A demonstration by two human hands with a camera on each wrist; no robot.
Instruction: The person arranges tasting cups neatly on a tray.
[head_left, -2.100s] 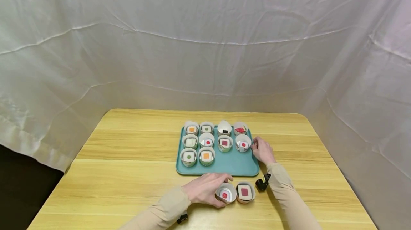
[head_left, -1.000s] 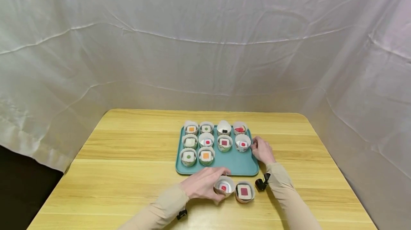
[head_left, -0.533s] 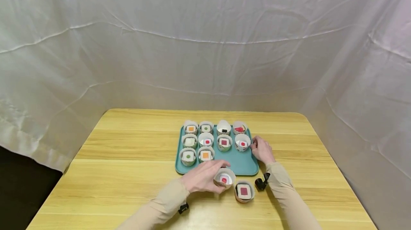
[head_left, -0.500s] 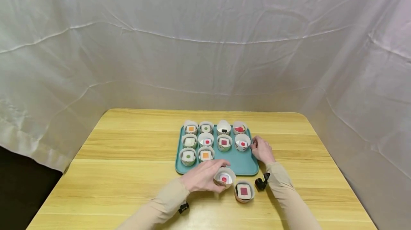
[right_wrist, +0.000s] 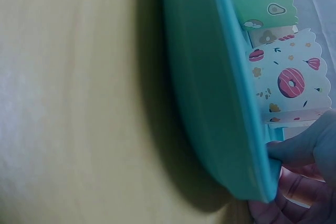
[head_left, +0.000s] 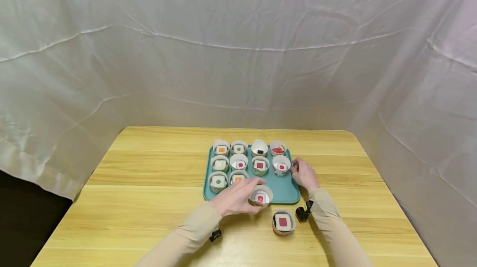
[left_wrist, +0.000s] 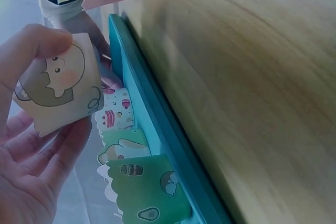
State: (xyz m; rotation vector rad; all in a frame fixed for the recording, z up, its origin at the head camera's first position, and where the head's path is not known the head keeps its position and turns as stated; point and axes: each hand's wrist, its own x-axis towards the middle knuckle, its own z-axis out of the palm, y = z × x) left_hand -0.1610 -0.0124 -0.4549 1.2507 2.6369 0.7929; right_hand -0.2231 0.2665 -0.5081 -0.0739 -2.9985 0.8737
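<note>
My left hand (head_left: 238, 198) grips a paper baking cup (head_left: 261, 196) between thumb and fingers, over the front edge of the teal tray (head_left: 285, 191). Inside it lies a white square piece with a red centre. The left wrist view shows a cartoon face on this cup (left_wrist: 65, 80), raised above the rim. At the tray's right side my right hand (head_left: 305, 174) pinches the edge, thumb on the rim in the right wrist view, beside a cup with a doughnut print (right_wrist: 289, 80). Several filled cups stand in rows on the tray, one partly hidden by my left hand.
One more cup (head_left: 283, 222), holding a white square with a dark red centre, stands on the wooden table (head_left: 149, 184) in front of the tray. Pale fabric (head_left: 238, 72) hangs behind the table and at both sides.
My left hand has lifted the cup from the table beside the other loose cup and carried it forward to above the tray's front edge. My right hand stays at the tray edge.
</note>
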